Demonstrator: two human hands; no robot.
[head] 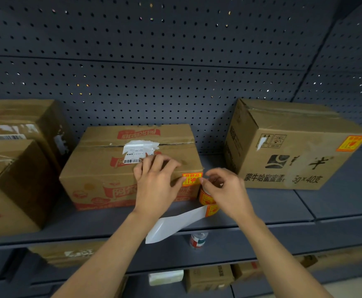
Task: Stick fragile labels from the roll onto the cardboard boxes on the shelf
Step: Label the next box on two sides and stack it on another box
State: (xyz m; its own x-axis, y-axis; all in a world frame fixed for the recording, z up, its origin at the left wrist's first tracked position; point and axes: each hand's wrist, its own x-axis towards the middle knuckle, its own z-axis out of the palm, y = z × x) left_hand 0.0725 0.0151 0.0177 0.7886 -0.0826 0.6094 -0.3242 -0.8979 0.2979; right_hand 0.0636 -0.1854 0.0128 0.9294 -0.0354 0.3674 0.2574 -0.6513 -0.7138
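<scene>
A cardboard box with red print [102,173] sits in the middle of the dark shelf [283,211]. An orange fragile label [191,179] is on its front upper right corner. My left hand [156,186] lies over the box's front edge, its thumb pressing the label's left side. My right hand [227,192] holds the label roll [207,198] beside the box's right corner, fingertips at the label's right edge. A white backing strip [175,226] trails from the roll down past the shelf edge. The box at right [294,147] carries an orange label [351,143].
Two stacked cardboard boxes [14,164] stand at the left. A pegboard wall [154,72] backs the shelf. A bottle [198,240] and smaller boxes [208,278] sit on lower shelves.
</scene>
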